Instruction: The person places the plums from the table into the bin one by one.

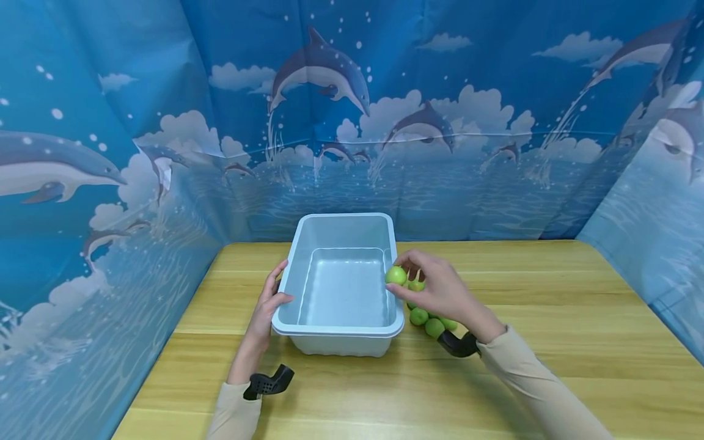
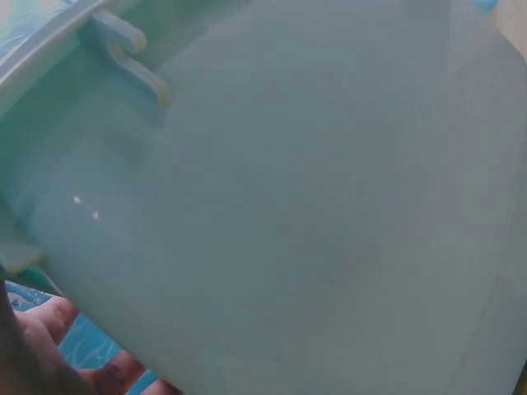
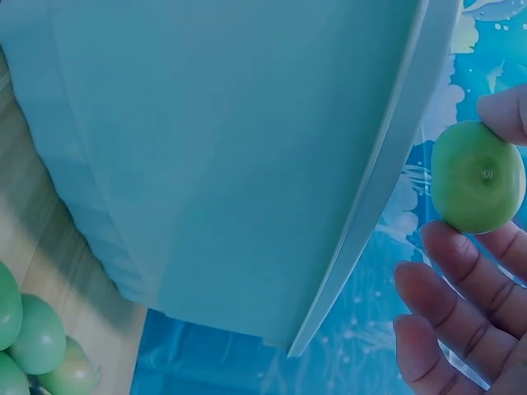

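A light grey-blue plastic bin [image 1: 341, 331] stands on the table. My left hand [image 1: 264, 308] holds its left side, thumb over the rim and fingers along the outer wall. In the left wrist view the bin's smooth wall [image 2: 296, 197] fills most of the picture, with fingertips at the lower left. My right hand [image 1: 434, 284] pinches a round green fruit [image 3: 478, 177] between thumb and fingers at the height of the bin's right rim. Below that hand, several more green fruits [image 1: 419, 316] lie beside the bin, partly hidden by it.
The wooden table [image 1: 550, 342] extends well to the right of the bin. Behind and at both sides hangs a blue cloth [image 1: 467, 183] printed with dolphins. Black wrist mounts sit on the left sleeve [image 1: 235, 409] and the right sleeve [image 1: 528, 373].
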The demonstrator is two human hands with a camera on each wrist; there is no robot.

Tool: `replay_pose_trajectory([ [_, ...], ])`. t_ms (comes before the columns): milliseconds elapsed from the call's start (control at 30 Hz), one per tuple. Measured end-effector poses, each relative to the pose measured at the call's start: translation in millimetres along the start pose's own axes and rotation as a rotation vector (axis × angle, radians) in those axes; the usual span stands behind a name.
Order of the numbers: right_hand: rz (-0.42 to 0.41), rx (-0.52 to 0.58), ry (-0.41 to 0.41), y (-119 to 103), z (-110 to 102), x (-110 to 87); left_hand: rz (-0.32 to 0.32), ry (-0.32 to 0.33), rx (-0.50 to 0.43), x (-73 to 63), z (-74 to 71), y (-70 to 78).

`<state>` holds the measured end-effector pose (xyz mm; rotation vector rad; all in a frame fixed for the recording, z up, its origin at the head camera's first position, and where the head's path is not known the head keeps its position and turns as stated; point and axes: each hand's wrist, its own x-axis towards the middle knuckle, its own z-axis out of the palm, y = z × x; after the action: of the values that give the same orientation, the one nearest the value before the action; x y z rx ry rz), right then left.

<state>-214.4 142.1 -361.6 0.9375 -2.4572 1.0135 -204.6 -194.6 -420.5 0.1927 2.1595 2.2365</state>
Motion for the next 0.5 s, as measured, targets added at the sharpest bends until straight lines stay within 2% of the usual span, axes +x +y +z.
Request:
replay_pose_trajectory([
  [500, -0.045, 0.007, -0.045, -4.2, 6.5, 9.0, 0.006, -0.006, -0.019, -0.5, 1.3, 1.2],
])
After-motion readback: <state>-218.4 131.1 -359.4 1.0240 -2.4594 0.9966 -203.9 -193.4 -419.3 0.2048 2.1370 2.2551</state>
